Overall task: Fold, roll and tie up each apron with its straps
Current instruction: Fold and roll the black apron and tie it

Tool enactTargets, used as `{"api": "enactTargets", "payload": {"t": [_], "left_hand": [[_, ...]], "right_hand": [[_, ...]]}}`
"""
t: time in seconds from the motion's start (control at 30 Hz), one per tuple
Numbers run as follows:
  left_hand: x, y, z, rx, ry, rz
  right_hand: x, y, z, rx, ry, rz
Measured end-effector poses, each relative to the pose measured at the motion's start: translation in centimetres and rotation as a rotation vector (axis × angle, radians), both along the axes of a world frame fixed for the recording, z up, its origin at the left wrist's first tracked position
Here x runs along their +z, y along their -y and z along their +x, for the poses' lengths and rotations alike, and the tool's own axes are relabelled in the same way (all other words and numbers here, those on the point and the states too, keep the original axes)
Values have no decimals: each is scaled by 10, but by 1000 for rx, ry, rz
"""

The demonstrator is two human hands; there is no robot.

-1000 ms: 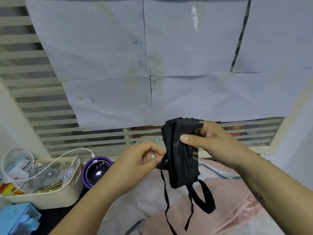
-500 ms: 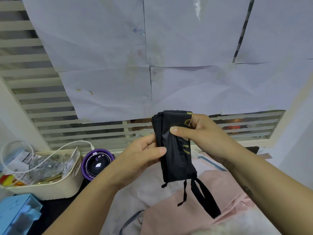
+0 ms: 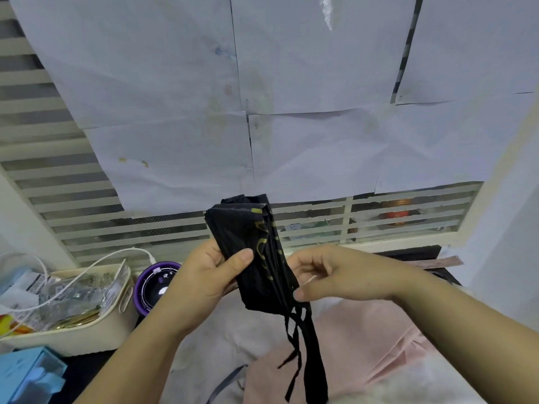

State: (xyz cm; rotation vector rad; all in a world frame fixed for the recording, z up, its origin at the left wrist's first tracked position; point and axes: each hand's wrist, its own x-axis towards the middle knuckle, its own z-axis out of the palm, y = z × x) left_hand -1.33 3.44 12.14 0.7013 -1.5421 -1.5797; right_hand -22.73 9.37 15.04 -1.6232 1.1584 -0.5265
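A black apron (image 3: 256, 252) with gold lettering is folded into a narrow upright bundle, held in the air at centre. My left hand (image 3: 210, 275) grips its left side, thumb across the front. My right hand (image 3: 329, 275) holds the bundle's lower right edge, thumb pressed near the bottom where the straps come out. Black straps (image 3: 303, 354) dangle loose below the bundle. Under it lie a pink apron (image 3: 364, 345) and a pale grey apron (image 3: 221, 339).
A cream basket (image 3: 87, 336) full of packets and a white cable sits at left, a purple round container (image 3: 151, 284) beside it. A blue box (image 3: 29, 377) is at the lower left. Paper sheets cover a slatted window behind.
My left hand has taken hold of the bundle's left side. My right hand slid from the top down to the lower right edge. The straps now hang below the right hand.
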Motion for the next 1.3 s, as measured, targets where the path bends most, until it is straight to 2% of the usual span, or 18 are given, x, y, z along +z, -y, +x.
{"api": "enactTargets", "payload": {"t": [0.2,0.37,0.6,0.77,0.9,1.03,1.1,1.23,1.3], "left_hand": [[8,4,6,29,13,-13],[16,5,10,-48,5,-18],[19,7,5,-25,18,-51],[21,9,10,-44,54,-65],[21,7,12,-108,70,-40],[21,1,3,-189,48,-18],[22,-1,-3,-198,74,-71],[24,0,-7,-164,49,-113],[22,0,-8,-156,22,-129]], "right_hand": [[-4,5,0,-104,-72,-125],[4,8,-15,-179,-163,-243],[3,8,1,-136,-96,-241],[9,5,7,-190,-253,-325],[19,8,2,-316,-467,-519],[17,18,17,-448,-251,-503],[15,18,28,-361,-125,-391],[9,18,36,-209,265,-78],[8,20,36,-190,319,-7]]}}
